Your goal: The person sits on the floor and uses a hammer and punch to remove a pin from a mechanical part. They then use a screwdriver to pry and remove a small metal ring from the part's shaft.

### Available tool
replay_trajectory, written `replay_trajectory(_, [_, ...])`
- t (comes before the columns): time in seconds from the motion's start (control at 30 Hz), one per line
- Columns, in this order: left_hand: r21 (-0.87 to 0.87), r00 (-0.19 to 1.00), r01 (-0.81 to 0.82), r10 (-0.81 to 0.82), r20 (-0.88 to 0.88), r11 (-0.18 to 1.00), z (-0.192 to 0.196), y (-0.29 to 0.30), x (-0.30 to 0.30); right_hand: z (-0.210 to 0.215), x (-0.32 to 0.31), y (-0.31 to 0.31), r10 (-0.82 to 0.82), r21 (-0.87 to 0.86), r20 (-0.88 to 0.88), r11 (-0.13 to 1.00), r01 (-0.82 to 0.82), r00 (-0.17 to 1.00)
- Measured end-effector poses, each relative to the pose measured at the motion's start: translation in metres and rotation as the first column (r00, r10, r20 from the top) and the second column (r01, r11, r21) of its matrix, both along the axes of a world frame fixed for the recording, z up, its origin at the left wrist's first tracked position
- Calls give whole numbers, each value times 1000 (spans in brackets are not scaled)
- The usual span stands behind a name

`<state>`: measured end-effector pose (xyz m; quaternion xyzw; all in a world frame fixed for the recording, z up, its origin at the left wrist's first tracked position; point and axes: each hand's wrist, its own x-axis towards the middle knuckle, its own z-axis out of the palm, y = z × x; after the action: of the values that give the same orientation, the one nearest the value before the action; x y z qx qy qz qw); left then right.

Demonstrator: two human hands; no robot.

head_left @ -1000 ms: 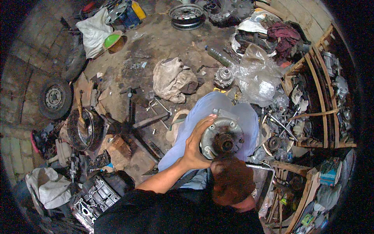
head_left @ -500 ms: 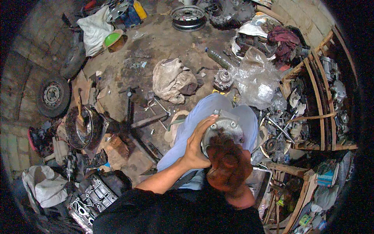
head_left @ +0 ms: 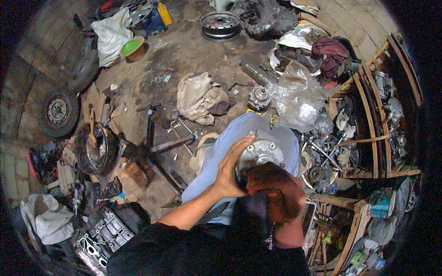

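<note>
A round grey cast-metal housing (head_left: 268, 148) with bolt holes around its rim rests on my lap, over the blue-grey trousers (head_left: 216, 149). My left hand (head_left: 226, 174) is wrapped around its left side, thumb low and fingers up along the edge. Above the near part of the housing, close to the camera, is my right hand (head_left: 278, 191), dark and partly blurred, its fingers curled. What sits in its grip, if anything, cannot be made out. The hand hides the lower part of the housing.
At left stand a black pan with a brush (head_left: 94, 138) and a tyre (head_left: 59, 112); an engine block (head_left: 110, 230) lies lower left. Ahead are a crumpled cloth (head_left: 200, 99), a gear part (head_left: 259, 97) and plastic wrap (head_left: 297, 99). A wooden rack (head_left: 368, 119) stands at right.
My right hand has lowered slightly toward me and to the right, uncovering more of the housing's face. My left hand keeps its hold. The whole view has shifted a little.
</note>
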<state>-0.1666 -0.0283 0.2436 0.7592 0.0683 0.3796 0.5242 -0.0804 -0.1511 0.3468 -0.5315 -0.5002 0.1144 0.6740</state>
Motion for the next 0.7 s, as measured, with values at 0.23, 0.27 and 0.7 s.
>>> replay_trajectory(0.23, [1,1000,11,-11,3,1000,7,-1,-1,25,22,-21,-163,-88,514,967,241,842])
replay_trajectory(0.27, [7,1000,9,-9,5,1000,6,-2,0,27,24,-22,-163,-81,544,966,245,823])
replay_trajectory(0.7, [53,1000,-18,18,-4,998,4,-2,3,39,3,-24,-165,-207,609,911,356,776])
